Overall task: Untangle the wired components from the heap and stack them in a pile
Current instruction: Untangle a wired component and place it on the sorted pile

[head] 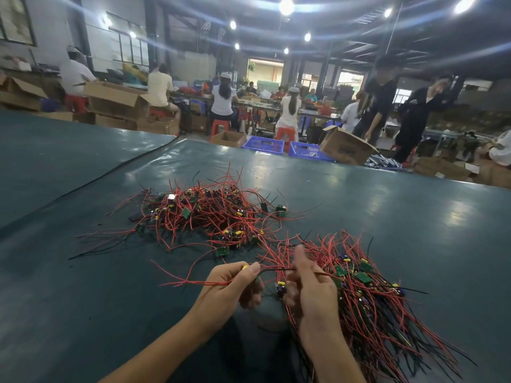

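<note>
Heap: the tangled heap point(204, 217) of red and black leads with small green boards lies farther out on the dark green table point(387, 211), well beyond both hands, so each piece gets drawn toward the person as it comes free.

Pile: the sorted pile point(367, 297) sits close in on the right, its boards clustered at the upper end and its wires fanning toward the table edge; laid that way, I'd say, so they stay combed and don't knot again.

Left hand: the left hand point(229, 283) is curled nearly closed, thumb and forefinger pinched on one wired component point(193, 281) near its yellow part, the red leads trailing out to the left. It looks held up off the table so the leads hang clear.

Right hand: the right hand point(309, 283) is raised just beside the pile, fingers bent loosely, with a thin black wire point(276, 269) running from the left hand's pinch into its fingers. A small board sits under its fingers; whether it grips that board I cannot tell.

Why the two together: one hand anchors the body while the other seems to straighten a lead.

Stage, by my reckoning: the heap is about as big as the pile, so roughly half remains.

Risk: a stray lead snagging the pile's edge.
</note>
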### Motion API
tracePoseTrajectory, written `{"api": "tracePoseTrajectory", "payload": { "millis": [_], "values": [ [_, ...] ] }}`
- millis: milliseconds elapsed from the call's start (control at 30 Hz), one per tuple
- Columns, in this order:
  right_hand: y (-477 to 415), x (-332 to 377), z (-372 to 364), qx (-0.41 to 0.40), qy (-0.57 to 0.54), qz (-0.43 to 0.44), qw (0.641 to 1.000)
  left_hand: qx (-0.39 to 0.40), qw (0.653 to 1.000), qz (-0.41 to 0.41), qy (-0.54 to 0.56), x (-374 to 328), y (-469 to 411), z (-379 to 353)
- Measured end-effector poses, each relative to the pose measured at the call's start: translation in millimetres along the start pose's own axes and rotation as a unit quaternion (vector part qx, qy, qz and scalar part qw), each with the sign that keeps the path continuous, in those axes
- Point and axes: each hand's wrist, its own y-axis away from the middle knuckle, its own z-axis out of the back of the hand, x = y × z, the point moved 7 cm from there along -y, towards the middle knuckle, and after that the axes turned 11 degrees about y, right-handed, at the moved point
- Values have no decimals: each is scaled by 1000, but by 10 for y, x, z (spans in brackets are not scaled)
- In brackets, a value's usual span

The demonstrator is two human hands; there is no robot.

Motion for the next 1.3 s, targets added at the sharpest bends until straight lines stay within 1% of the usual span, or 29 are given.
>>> {"api": "tracePoseTrajectory", "payload": {
  "millis": [100,167,300,467,567,633,700,800,867,967,1033,1133,1200,1267,1300],
  "values": [
    [80,-25,-249,73,42,36,996,14,1000,5,10,4,4,-40],
    [119,-34,-332,84,40,46,995,19,1000,11,12,17,6,-39],
    [95,-33,-255,20,53,45,997,16,1000,22,-13,20,0,-53],
    [17,-14,37,-80,-36,11,996,32,999,25,-11,4,-5,-121],
    [-22,45,191,-101,-98,6,990,47,998,27,-8,-5,5,-137],
    [-33,56,193,-97,-113,15,989,51,998,27,-3,-3,20,-136],
    [-21,44,118,-74,-73,28,994,39,999,32,5,19,19,-103],
    [54,16,-110,7,44,69,997,-5,997,59,58,67,-6,-16],
    [133,12,-295,73,107,110,985,-9,993,77,90,91,-18,-7],
    [258,64,-475,143,180,182,956,24,991,99,85,115,-3,-40],
    [279,95,-488,147,189,197,951,36,990,119,70,157,11,-37],
    [233,117,-416,102,207,199,952,32,989,146,22,241,2,18],
    [203,133,-371,71,222,203,951,21,990,135,-15,243,-32,69],
    [168,147,-302,34,218,197,955,-19,992,115,-40,211,-73,165],
    [147,144,-261,16,205,187,961,-45,993,90,-69,173,-93,236]
  ]
}}
